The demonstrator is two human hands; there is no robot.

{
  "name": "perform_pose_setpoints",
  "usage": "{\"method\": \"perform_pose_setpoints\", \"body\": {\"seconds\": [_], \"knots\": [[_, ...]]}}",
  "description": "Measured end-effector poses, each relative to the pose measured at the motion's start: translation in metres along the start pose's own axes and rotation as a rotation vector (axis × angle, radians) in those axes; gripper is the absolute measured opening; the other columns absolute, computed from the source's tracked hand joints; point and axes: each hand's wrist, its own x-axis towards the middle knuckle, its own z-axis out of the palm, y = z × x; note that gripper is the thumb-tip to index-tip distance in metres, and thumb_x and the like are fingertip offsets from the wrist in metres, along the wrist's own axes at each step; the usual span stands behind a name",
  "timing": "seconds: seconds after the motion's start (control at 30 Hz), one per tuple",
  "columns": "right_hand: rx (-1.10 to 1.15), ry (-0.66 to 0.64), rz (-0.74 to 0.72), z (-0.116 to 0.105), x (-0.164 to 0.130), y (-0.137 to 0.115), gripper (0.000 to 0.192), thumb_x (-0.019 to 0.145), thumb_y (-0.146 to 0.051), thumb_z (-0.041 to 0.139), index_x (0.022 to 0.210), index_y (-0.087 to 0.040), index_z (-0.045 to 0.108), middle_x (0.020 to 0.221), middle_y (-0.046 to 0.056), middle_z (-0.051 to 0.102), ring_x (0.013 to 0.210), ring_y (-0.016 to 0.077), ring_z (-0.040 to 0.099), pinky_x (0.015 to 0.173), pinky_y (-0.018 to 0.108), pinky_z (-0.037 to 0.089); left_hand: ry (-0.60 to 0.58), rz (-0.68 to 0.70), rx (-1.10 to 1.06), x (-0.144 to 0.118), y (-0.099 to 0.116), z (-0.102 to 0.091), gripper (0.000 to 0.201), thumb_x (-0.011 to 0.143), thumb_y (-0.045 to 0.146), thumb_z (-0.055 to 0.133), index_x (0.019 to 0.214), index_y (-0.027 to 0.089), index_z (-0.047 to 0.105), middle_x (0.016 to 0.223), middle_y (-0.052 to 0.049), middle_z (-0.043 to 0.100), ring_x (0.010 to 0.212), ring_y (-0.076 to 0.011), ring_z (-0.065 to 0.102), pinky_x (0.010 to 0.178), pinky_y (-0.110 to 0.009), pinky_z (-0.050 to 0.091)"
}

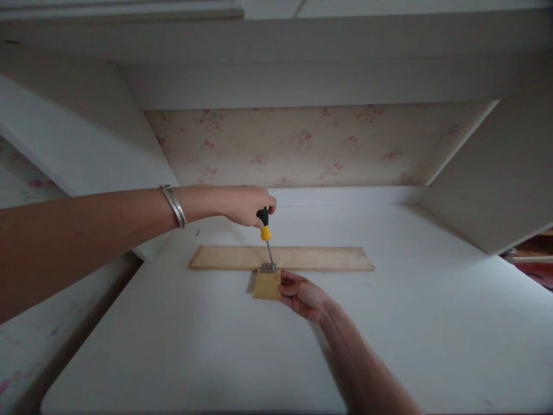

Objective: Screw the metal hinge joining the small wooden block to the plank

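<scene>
I see one left hand [245,204] and one right hand [305,295], so two in all. There is one screwdriver [265,233], one metal hinge [268,268], one long wooden board [319,257] and one small wooden piece [266,286]. The white worktop [207,346] is also one. About the silver bracelet [174,206], whether one band or several, I cannot tell.

Place reads as a home: flowered wallpaper [319,144] spans upper centre of frame, white desk-like top [173,357] fills lower part.
</scene>
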Motion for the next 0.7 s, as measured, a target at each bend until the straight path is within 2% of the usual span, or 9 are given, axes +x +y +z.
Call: {"method": "perform_pose_setpoints", "body": {"seconds": [0.1,0.17,0.3,0.4,0.47,0.6,0.7], "knots": [[-0.002,0.005,-0.002,-0.0005,0.0001,-0.0002,0.042,0.066,-0.005,0.07,0.106,-0.015,0.065,0.111,0.008,0.066,0.101,0.0178,0.062,0.09,0.026,0.047,0.0,-0.18,0.046,0.001,0.0001,-0.0013,0.05,0.079,0.059,0.05,0.112,0.023,0.061,0.097,-0.009,0.066,0.087,-0.0258,0.06,0.074,-0.031,0.04],[-0.003,0.007,-0.004,-0.0001,0.0004,-0.0006,0.041,0.067,-0.005,0.071,0.106,-0.015,0.065,0.111,0.008,0.066,0.101,0.018,0.061,0.091,0.027,0.046,0.023,-0.239,0.037,0.0022,0.0022,-0.0018,0.055,0.082,0.065,0.042,0.111,0.022,0.061,0.097,-0.01,0.066,0.086,-0.027,0.06,0.074,-0.033,0.04],[0.002,0.0,-0.008,0.0016,0.0004,-0.0015,0.041,0.067,-0.005,0.071,0.106,-0.015,0.065,0.11,0.008,0.066,0.102,0.0184,0.061,0.092,0.028,0.045,0.033,-0.065,-0.089,0.0043,0.0033,-0.0001,0.049,0.078,0.053,0.055,0.116,0.021,0.057,0.111,-0.009,0.061,0.086,-0.021,0.061,0.073,-0.027,0.041],[0.006,0.004,0.0,0.0023,-0.0003,-0.0018,0.041,0.067,-0.005,0.071,0.106,-0.014,0.065,0.109,0.008,0.067,0.101,0.018,0.062,0.092,0.027,0.045,0.022,0.005,-0.09,0.0048,0.002,-0.0003,0.041,0.075,0.041,0.062,0.111,0.022,0.059,0.106,-0.006,0.063,0.087,-0.0192,0.06,0.073,-0.025,0.04],[0.004,0.003,0.003,0.0022,-0.0006,-0.0018,0.042,0.066,-0.005,0.071,0.106,-0.015,0.064,0.11,0.008,0.066,0.101,0.0177,0.061,0.092,0.027,0.045,0.032,-0.057,-0.037,0.0051,0.0026,-0.002,0.038,0.077,0.046,0.06,0.106,0.022,0.061,0.098,-0.006,0.065,0.085,-0.0205,0.059,0.07,-0.026,0.04],[0.0,-0.002,0.001,0.0007,-0.0004,-0.0006,0.04,0.067,-0.005,0.071,0.105,-0.015,0.064,0.111,0.008,0.066,0.102,0.018,0.061,0.095,0.029,0.044,0.05,-0.274,0.059,0.0071,0.0062,-0.0046,0.053,0.078,0.067,0.047,0.101,0.022,0.063,0.086,-0.009,0.065,0.078,-0.0238,0.06,0.064,-0.029,0.038],[-0.001,-0.023,-0.007,-0.0013,0.0005,0.0007,0.04,0.067,-0.006,0.071,0.105,-0.015,0.064,0.111,0.008,0.066,0.103,0.0187,0.061,0.096,0.03,0.043,0.075,-0.285,0.045,0.0088,0.0062,-0.0038,0.055,0.08,0.067,0.043,0.103,0.021,0.062,0.088,-0.01,0.066,0.076,-0.0239,0.06,0.063,-0.029,0.038]]}}
